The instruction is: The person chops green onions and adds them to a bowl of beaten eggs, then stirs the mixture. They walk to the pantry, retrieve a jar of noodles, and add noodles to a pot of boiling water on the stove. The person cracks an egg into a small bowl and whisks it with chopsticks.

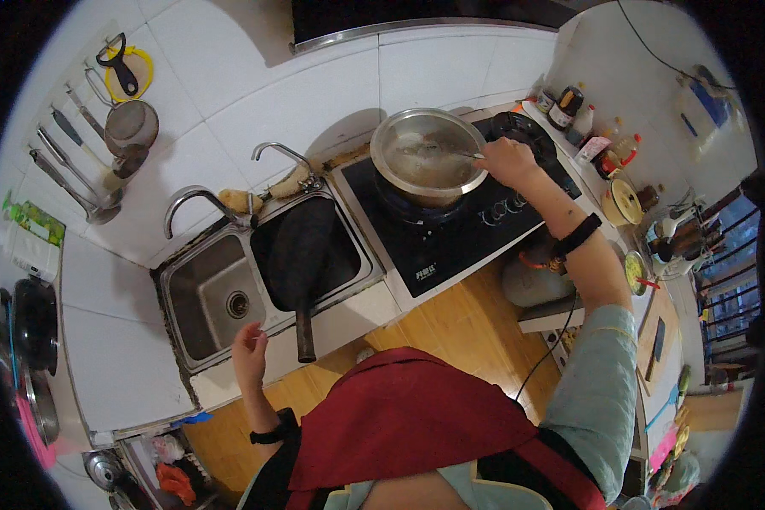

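My right hand (509, 164) grips the handle end of a metal utensil (468, 155) that reaches into a wide steel pot (386, 167). Cloudy liquid (430, 166) fills part of the pot, and the utensil's far end is hidden in it. The pot rests on the left burner of a black glass gas hob (414, 255). Fingers loosely curled and slightly apart, my left hand (250, 347) hovers by the front edge of the steel double sink (213, 274) with nothing in it. A dark wok (303, 248) lies over the right basin, its handle (305, 335) pointing towards me.
Sauce bottles (566, 107) and a yellow lidded pot (621, 201) line the right counter. Beyond my right arm are a bowl of chopped food (635, 271) and a knife (659, 341) on a wooden cutting board (651, 319). Ladles and a strainer (132, 126) hang on the left wall.
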Demonstrator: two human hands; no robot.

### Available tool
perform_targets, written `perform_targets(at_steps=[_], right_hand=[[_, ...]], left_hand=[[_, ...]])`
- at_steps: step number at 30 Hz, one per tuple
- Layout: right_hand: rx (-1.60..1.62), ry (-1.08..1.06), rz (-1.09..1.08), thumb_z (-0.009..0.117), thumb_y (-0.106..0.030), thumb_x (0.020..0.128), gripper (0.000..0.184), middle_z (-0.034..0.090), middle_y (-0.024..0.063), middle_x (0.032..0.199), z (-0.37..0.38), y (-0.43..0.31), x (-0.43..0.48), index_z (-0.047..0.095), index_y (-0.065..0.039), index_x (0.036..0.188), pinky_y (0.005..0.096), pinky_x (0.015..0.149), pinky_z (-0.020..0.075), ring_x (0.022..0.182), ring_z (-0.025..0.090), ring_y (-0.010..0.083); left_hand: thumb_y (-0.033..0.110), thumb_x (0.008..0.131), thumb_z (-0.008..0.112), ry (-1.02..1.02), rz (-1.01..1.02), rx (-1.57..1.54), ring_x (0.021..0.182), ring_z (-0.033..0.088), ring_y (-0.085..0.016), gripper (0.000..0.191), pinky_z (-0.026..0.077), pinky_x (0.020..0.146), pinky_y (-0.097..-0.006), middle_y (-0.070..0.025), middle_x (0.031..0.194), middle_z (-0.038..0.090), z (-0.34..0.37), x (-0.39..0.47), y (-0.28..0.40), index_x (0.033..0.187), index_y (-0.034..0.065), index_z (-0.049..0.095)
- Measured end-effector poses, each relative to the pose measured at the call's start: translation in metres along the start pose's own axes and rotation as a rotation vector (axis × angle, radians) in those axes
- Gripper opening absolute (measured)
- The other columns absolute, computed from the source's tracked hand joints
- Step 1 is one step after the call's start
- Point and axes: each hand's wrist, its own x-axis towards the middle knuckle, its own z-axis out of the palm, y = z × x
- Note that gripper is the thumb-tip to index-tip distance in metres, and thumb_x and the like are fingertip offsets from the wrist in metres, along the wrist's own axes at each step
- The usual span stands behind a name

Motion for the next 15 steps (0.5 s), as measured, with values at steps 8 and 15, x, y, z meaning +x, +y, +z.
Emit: perform_targets(at_steps=[8,15], right_hand=[[0.049,-0.082,-0.05,0.071,-0.034,0.079,0.034,0.068,0.0191,0.092,-0.06,0.001,-0.031,0.068,-0.004,0.093,0.0467,0.075,0.0546,0.091,0.067,0.036],[0.048,-0.114,-0.112,0.068,-0.032,0.081,0.031,0.069,0.0187,0.09,-0.077,-0.007,-0.038,0.068,-0.003,0.09,0.0439,0.076,0.0547,0.089,0.067,0.0345]], left_hand=[[0.008,0.086,0.064,-0.031,0.011,0.058,0.078,0.059,-0.012,0.026,0.047,0.071,-0.0256,-0.004,0.086,0.061,0.006,0.0,-0.005,0.111,0.0027,0.061],[0.008,0.086,0.063,-0.113,0.003,0.055,0.074,0.056,-0.01,0.025,0.046,0.069,-0.0249,-0.0023,0.083,0.061,0.008,-0.001,-0.008,0.11,0.0032,0.062]])
